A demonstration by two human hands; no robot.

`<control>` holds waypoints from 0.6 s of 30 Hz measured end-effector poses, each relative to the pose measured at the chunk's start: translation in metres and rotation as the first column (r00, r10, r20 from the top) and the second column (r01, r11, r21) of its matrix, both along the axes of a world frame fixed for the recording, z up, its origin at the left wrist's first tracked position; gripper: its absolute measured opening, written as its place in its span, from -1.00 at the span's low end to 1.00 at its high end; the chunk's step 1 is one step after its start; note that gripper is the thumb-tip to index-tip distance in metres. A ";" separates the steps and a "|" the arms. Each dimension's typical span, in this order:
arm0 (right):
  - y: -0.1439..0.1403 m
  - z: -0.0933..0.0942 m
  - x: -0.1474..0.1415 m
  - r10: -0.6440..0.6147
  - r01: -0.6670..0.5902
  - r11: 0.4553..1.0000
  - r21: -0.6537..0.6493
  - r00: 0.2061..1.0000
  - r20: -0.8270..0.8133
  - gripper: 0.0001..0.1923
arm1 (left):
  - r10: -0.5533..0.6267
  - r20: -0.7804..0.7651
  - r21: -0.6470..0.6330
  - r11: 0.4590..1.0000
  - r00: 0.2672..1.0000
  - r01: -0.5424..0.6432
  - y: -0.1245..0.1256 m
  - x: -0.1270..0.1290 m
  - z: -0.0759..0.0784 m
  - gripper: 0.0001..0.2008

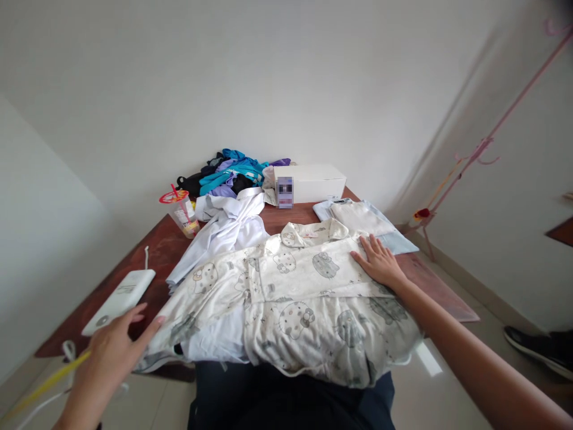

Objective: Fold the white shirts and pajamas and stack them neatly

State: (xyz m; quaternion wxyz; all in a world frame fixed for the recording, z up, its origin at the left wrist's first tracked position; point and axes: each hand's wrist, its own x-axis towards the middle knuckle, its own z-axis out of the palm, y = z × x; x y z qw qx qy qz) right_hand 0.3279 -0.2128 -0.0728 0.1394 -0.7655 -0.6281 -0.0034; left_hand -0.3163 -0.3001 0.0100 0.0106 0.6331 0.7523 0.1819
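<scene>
1. Printed pyjama top (290, 298) (cream, with a grey cartoon-cat pattern) lay spread over the near half of the tabletop (165, 245), its lower hem hanging off the near edge toward the person.
2. One sleeve looked already folded in across the chest, forming a flat band from the collar side toward the middle; I judged the fold as begun, not finished.
3. The right hand (379, 263) lay flat on that folded part, fingers spread and palm down, pressing the cloth without pinching it.
4. The left hand (114, 346) hovered open at the garment's left edge, fingers loosely apart and holding nothing; its fingertips were just beside the loose sleeve there, and I could not tell whether they touched it.
5. That left side was rumpled and unfolded, so by my reckoning the second sleeve and the lengthwise folds remained.
6. A folded pale garment (358, 218) sat beyond the right hand at the far right of the tabletop, which I took as one piece done.
7. Left to do, it seemed: a white shirt (228, 230) lay crumpled behind the pyjama top, and a heap of blue, purple and black clothes (228, 173) was piled near the wall.
8. Also there: a white box (313, 182), a plastic cup with a red lid (181, 212), and a white power bank (120, 298) near the left hand.
</scene>
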 end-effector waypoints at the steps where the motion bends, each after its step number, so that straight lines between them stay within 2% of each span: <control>1: 0.000 0.000 0.000 0.000 0.000 1.000 0.001 1.000 -0.001 -0.12 | -0.007 0.044 -0.032 0.999 0.999 0.009 0.001 -0.004 -0.002 -0.46; 4: 0.000 -0.001 0.001 0.003 -0.003 1.000 0.009 1.000 -0.001 -0.12 | -0.026 0.101 -0.069 0.997 0.995 0.033 0.002 -0.001 -0.007 -0.60; 8: 0.000 -0.001 0.001 0.004 -0.004 1.000 0.005 1.000 0.007 -0.12 | -0.107 0.118 -0.013 0.994 0.987 0.110 0.003 0.012 -0.012 -0.68; 11: 0.000 -0.001 0.001 0.005 -0.005 1.000 -0.006 1.000 0.010 -0.12 | -0.060 0.158 0.001 0.998 0.986 0.061 0.005 0.013 -0.008 -0.71; 15: 0.000 0.000 0.002 0.003 -0.003 1.000 -0.005 1.000 0.007 -0.12 | 0.010 0.329 -0.038 0.999 0.944 0.003 0.008 0.013 0.018 -0.70; 18: 0.000 0.000 0.002 0.005 -0.005 1.000 -0.014 1.000 0.006 -0.12 | -0.010 0.543 -0.029 0.999 0.840 0.031 0.013 0.021 0.046 -0.68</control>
